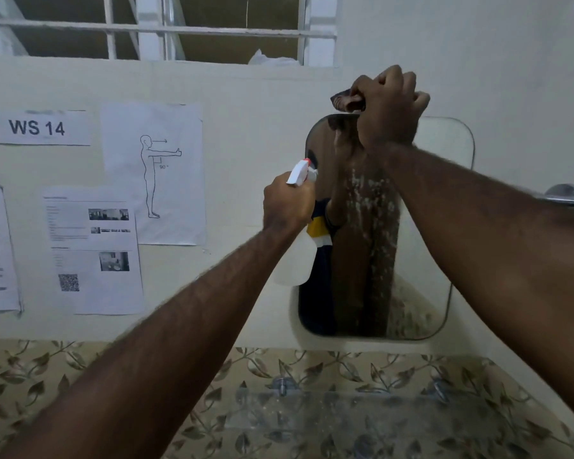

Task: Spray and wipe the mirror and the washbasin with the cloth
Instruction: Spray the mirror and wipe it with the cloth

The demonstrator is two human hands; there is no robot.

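Note:
A rounded wall mirror (441,154) hangs ahead, with streaks of spray droplets down its middle. My left hand (287,205) grips a white spray bottle (297,256) in front of the mirror's left edge, its nozzle pointing at the glass. My right hand (390,107) is closed on a dark patterned cloth (343,100), pressed at the mirror's top edge. The washbasin is not in view.
A clear glass shelf (312,412) sits under the mirror against leaf-patterned tiles (47,376). Paper notices (151,173) are stuck on the wall to the left. A chrome rail (567,198) juts out at right. A barred window (153,28) runs above.

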